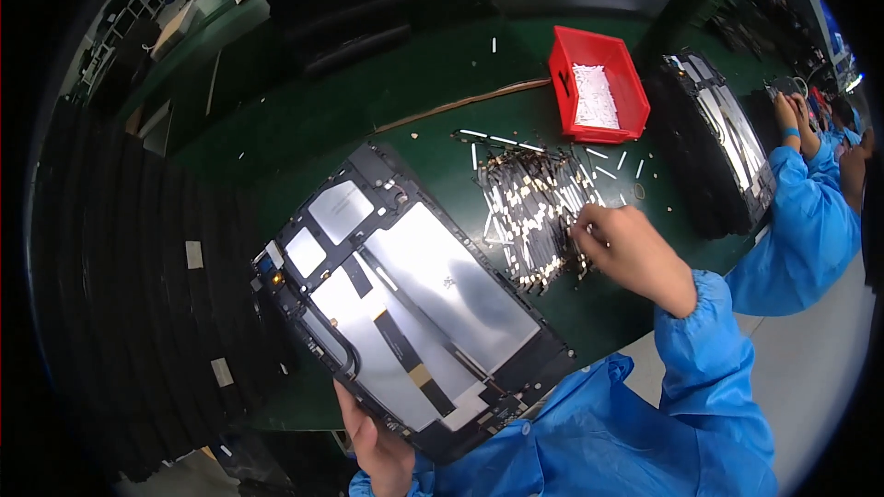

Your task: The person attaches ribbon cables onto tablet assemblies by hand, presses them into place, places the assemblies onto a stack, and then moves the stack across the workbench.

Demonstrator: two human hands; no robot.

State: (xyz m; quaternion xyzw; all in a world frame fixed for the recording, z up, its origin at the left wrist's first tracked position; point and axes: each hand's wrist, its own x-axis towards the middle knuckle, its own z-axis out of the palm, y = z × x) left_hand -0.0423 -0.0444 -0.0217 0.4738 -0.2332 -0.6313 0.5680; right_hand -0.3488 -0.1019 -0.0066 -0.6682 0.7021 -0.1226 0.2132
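Note:
My left hand (378,446) grips the near edge of an opened tablet back frame (405,299), a black rectangle with silver shielding plates and a dark flat cable running down its middle, tilted over the green table. My right hand (626,253) reaches into a heap of small black and silver strip parts (529,212) on the table, fingertips pinched at the heap's right edge. Whether a strip is between the fingers is hidden. Both my sleeves are blue.
A red bin (599,83) with white pieces stands behind the heap. A stack of black tablet frames (723,147) sits at the right, where another person in blue (806,212) works. Dark stacked trays (138,294) line the left side. Loose white bits dot the green table (368,101).

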